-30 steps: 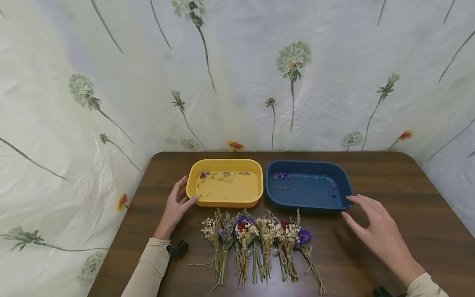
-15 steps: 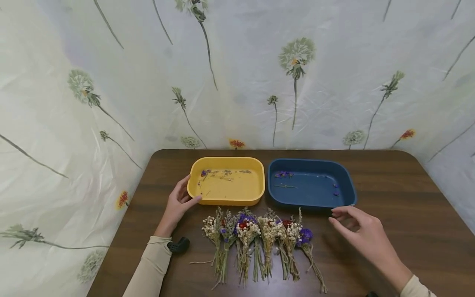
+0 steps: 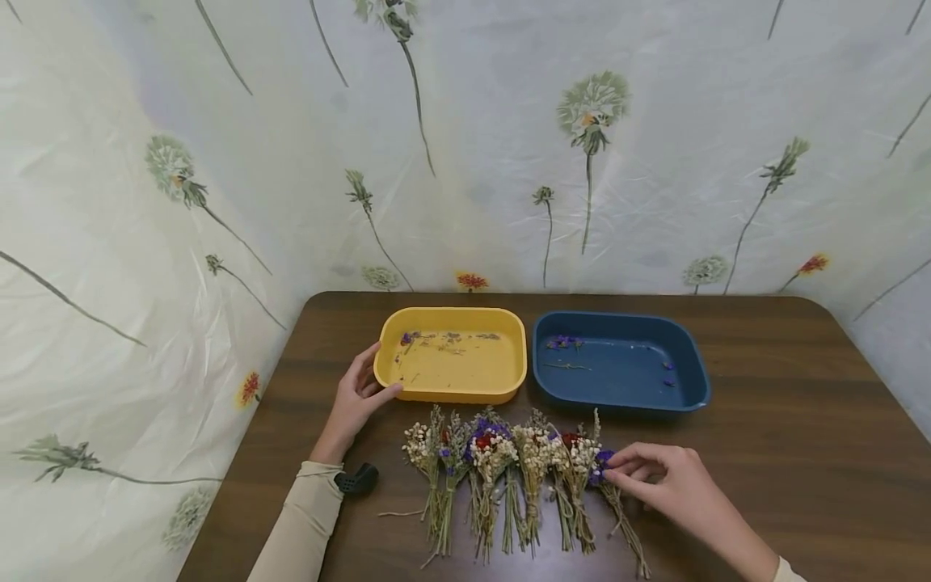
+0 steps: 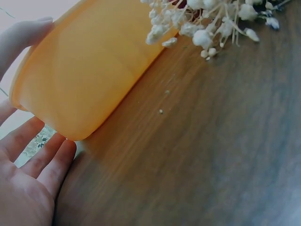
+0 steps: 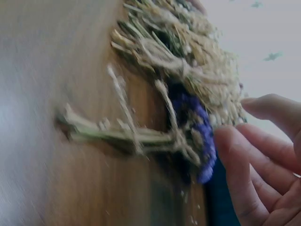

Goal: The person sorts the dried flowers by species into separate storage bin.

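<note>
Right hand (image 3: 667, 478) has shifted from the blue tray (image 3: 621, 380) to the purple-headed bundle (image 3: 600, 467), well in from the back edge of the bench (image 3: 800, 388), grip narrow but not closed, left hand (image 3: 356, 402) spread at the yellow tray (image 3: 451, 397), so work apparently now centres on the bundle.

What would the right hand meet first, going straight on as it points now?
Most likely the purple flower head; depth is unclear, so the right hand may be touching it.

You have soft light and faint glare on the table (image 3: 554, 567), your side of the flower bundles (image 3: 493, 454); right wrist view blurred.
</note>
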Tool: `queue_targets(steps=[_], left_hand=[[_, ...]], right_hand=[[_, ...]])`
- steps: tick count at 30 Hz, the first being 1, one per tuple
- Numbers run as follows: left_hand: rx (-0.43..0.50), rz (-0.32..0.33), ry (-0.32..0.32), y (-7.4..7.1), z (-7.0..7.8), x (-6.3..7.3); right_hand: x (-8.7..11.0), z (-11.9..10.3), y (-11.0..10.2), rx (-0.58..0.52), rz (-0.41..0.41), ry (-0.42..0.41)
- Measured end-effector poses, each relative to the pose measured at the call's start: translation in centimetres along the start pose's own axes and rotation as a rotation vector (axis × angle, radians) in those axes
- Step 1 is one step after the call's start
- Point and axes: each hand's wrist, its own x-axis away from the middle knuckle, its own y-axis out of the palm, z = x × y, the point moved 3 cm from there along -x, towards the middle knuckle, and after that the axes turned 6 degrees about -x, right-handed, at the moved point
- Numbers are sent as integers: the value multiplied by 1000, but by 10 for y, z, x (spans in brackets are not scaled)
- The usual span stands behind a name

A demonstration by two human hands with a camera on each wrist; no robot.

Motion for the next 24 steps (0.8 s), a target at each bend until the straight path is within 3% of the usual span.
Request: queue_targets(steps=[8,24], left_hand=[[-9,13,-15,0,-2,0],[-18,6,-12,0,0,1]], right_hand=[[1,3,18,-115,-175,177],[3,7,41,-175,-239,264]])
